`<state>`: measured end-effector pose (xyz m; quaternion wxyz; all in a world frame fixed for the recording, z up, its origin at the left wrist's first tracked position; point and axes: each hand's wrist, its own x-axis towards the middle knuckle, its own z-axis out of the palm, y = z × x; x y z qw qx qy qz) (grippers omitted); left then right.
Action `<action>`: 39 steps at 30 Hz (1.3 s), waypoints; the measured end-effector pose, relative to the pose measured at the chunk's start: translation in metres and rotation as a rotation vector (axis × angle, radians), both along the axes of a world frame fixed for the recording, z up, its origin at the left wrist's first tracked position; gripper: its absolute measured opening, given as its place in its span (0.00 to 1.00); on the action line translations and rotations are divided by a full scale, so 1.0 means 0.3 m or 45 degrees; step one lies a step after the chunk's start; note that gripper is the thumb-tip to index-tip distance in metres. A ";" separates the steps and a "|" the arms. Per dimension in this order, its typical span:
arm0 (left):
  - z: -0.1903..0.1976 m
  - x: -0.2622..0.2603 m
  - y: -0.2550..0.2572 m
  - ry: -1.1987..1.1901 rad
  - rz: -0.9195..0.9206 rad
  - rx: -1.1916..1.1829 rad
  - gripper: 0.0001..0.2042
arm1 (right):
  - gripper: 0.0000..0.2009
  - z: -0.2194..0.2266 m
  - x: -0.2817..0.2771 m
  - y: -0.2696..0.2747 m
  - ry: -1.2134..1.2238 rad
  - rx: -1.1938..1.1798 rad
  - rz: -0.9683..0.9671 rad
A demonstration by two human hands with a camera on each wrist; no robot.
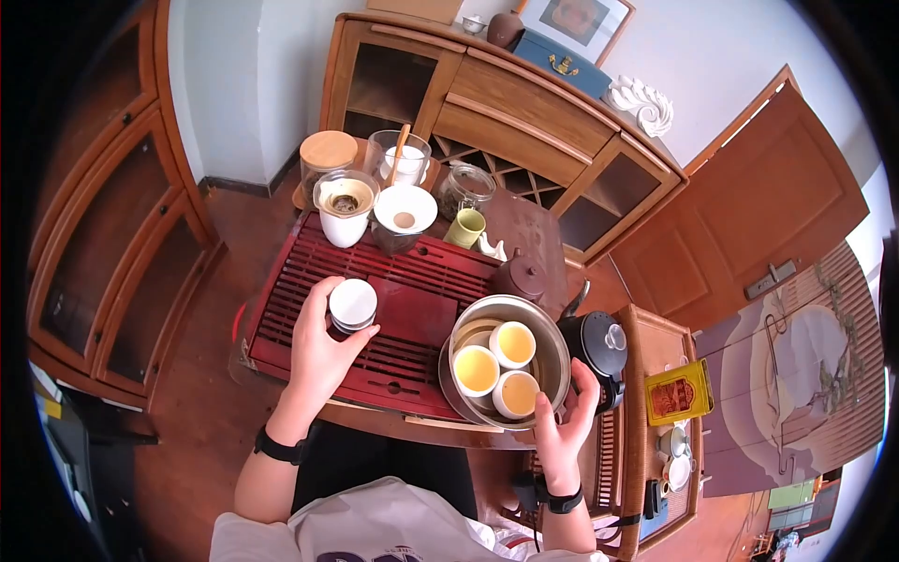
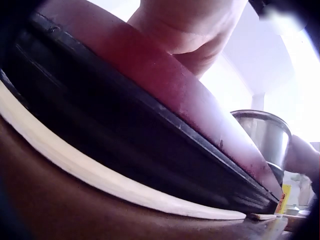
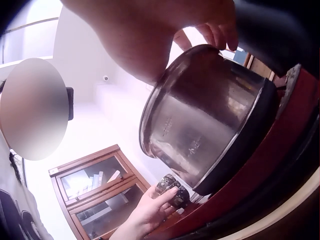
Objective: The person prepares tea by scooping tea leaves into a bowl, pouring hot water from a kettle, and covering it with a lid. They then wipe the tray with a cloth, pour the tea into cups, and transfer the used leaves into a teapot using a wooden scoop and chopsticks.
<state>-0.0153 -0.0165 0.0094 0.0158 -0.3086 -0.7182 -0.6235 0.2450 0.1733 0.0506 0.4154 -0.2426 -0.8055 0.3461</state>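
My left hand point(image 1: 323, 328) holds a short stack of small cups point(image 1: 353, 304), white inside, over the left part of the slatted red tea tray point(image 1: 393, 262). In the right wrist view these cups point(image 3: 172, 191) show dark patterned outsides between the fingers and thumb. A round steel pot point(image 1: 459, 393) stands at the tray's right end. Inside it are three white cups point(image 1: 476, 371) with yellow liquid. At the pot's near right rim is my right hand point(image 1: 562, 436), thumb and fingers spread apart. The left wrist view mostly shows the tray's side point(image 2: 150, 135).
Behind the tray stand a white pitcher with a strainer point(image 1: 345, 201), a white-rimmed bowl point(image 1: 405, 211), lidded jars, a green cup point(image 1: 465, 228) and a brown teapot point(image 1: 520, 276). A black kettle point(image 1: 599, 342) is right of the pot. Further right, a yellow tin point(image 1: 679, 393) rests on a side table.
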 end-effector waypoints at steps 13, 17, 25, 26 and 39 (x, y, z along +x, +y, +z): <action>-0.052 -0.013 -0.017 -0.028 -0.128 0.111 0.36 | 0.20 0.119 0.061 0.066 -0.374 -1.035 0.270; -0.051 -0.015 -0.018 -0.030 -0.134 0.080 0.38 | 0.16 0.164 0.041 0.078 -0.576 -1.097 0.258; -0.042 -0.014 -0.019 -0.109 -0.154 0.119 0.41 | 0.16 0.216 0.011 0.106 -0.732 -1.385 0.282; -0.043 -0.014 -0.019 -0.133 -0.164 0.142 0.41 | 0.16 0.214 0.010 0.107 -0.735 -1.386 0.280; -0.037 -0.014 -0.026 -0.106 -0.130 0.034 0.41 | 0.15 0.339 -0.081 0.086 -0.797 -1.331 0.238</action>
